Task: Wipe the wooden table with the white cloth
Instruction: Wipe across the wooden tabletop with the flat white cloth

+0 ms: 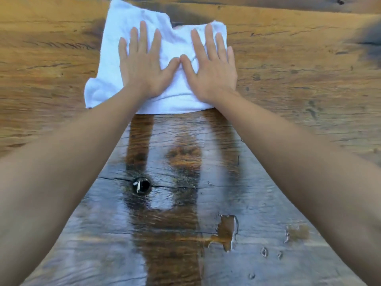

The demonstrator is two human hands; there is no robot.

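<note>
A white cloth (117,38) lies spread and rumpled on the wooden table (299,83), far ahead of me at the upper centre. My left hand (142,69) rests flat on the cloth's middle, palm down, fingers spread. Beside it, my right hand (213,68) lies flat on the cloth's right half, also with spread fingers. The two thumbs touch at their tips. Neither hand grips the cloth; both press on it from above. Both bare forearms stretch out from the bottom corners.
A dark wet patch (177,205) runs from the cloth's near edge down to the bottom of the view between my arms. It holds a round dark knot hole (141,185) and small water puddles (227,232). Dry lighter wood lies left and right.
</note>
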